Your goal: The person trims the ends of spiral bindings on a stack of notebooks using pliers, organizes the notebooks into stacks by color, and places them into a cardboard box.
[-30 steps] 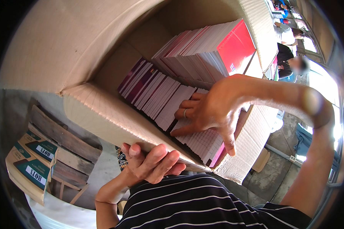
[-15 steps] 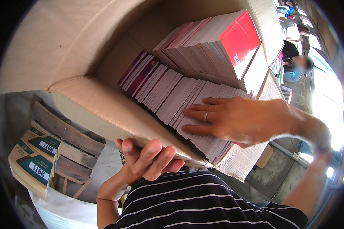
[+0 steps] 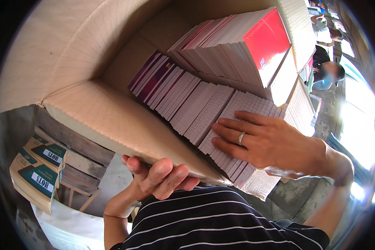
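Observation:
A big cardboard box (image 3: pixel 108 112) stands tilted in front of me. Inside runs a row of thin booklets (image 3: pixel 187 112), mostly white page edges, with purple covers at its far left end. Beside it is a taller stack of booklets (image 3: pixel 229 54) with a glossy red cover at its right end. My right hand (image 3: pixel 258 137), a ring on one finger, lies flat with fingers stretched over the right end of the lower row. My left hand (image 3: pixel 162 175) has its fingers bent against the box's near edge; its palm is partly hidden.
Two tan-and-green packages (image 3: pixel 37 166) sit at the left by wooden slats (image 3: pixel 77 154). A white rounded surface (image 3: pixel 75 225) lies below them. At the far right, a person (image 3: pixel 327 71) is beside more stacked booklets (image 3: pixel 314 108).
My right hand has slid toward the right end of the row. A visible split now divides the booklets left of it. The box has shifted slightly; my left hand stays at its edge.

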A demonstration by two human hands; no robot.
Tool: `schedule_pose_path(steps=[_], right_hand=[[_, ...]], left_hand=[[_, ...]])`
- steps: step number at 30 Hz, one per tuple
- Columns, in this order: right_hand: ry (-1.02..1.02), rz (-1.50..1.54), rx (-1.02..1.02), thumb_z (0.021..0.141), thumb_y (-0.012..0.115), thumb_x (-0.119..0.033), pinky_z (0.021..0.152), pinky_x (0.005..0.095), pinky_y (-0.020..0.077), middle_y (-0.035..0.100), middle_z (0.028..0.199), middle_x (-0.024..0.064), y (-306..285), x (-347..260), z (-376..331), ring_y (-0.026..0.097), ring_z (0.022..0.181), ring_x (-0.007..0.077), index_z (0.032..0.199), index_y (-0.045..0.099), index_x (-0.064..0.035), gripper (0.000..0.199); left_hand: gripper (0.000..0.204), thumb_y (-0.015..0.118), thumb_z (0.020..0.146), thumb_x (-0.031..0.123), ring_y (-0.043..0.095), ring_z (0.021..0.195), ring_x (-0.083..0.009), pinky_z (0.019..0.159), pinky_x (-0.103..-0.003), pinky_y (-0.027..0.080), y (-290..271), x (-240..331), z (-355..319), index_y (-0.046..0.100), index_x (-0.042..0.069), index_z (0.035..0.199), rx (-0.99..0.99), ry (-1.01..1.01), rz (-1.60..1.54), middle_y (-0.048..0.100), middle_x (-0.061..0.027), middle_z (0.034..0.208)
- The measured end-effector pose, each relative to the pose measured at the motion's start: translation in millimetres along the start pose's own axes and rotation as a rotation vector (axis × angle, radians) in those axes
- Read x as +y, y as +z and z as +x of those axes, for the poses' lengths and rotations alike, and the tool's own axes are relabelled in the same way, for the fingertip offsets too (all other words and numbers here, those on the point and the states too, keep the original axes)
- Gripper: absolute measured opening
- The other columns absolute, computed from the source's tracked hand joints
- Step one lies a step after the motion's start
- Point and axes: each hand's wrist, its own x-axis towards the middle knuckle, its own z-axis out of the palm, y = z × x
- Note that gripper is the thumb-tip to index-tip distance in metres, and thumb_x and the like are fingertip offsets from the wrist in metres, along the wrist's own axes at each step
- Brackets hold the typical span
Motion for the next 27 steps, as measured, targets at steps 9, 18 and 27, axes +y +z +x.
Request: schedule_pose_path(steps=[9, 18, 27], right_hand=[[0.051, 0.012, -0.024, 0.078, 0.054, -0.013, 0.102, 0.0409, 0.0398, 0.054, 0.115, 0.0093, -4, -6, -1, 0.051, 0.113, 0.0237, 0.123, 0.049, -0.0045, 0.047], [0.044, 0.057, -0.07, 0.067, 0.07, -0.015, 0.091, 0.0338, 0.0393, 0.051, 0.116, 0.0095, -11, 1, 3, 0.048, 0.11, 0.0214, 0.117, 0.052, 0.0042, 0.057], [0.029, 0.133, -0.159, 0.067, 0.07, -0.013, 0.09, 0.0336, 0.0374, 0.05, 0.113, 0.0085, -24, 7, 12, 0.047, 0.109, 0.0204, 0.125, 0.049, 0.0029, 0.063]], left_hand=[[0.061, 0.047, 0.089, 0.056, -0.01, 0.14, -0.0426, 0.108, -0.064, -0.007, -6, 9, -3, 0.044, 0.02, 0.138, -0.071, -0.082, -0.03, 0.023, -0.0093, 0.151], [0.058, 0.047, 0.089, 0.056, -0.003, 0.139, -0.0479, 0.107, -0.066, -0.004, 3, 9, 5, 0.05, 0.02, 0.134, 0.043, -0.086, -0.017, 0.034, -0.0095, 0.144], [0.052, 0.046, 0.09, 0.053, 0.001, 0.14, -0.0465, 0.109, -0.064, -0.002, 2, 5, 15, 0.053, 0.022, 0.131, 0.086, -0.087, -0.021, 0.038, -0.0058, 0.144]])
